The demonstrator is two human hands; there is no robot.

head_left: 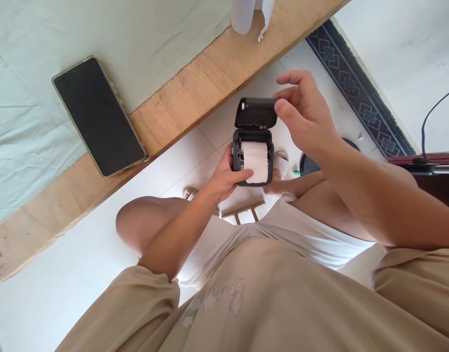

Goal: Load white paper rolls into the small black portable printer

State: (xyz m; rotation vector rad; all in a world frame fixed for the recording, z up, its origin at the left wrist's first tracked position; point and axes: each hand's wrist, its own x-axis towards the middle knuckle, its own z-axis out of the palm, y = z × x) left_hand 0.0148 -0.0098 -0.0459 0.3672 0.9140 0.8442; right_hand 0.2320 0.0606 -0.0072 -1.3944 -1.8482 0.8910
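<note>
A small black device (270, 166), like a portable printer, has its dark lid (257, 113) swung up and a white paper roll (256, 161) inside. Round its left side my left hand (228, 175) is closed, with the thumb resting on the paper. The thumb of my right hand (305, 110) meets the lid's upper right corner; its fingers are bent and apart, and whether they grip the lid is hard to make out.
To the left, a phone (100, 117) with a dark screen lies across the wooden table edge (195, 93) and the pale green cloth (144, 44). White rolled items (242, 14) stand at the table's top edge. A black cable (423, 127) hangs at right.
</note>
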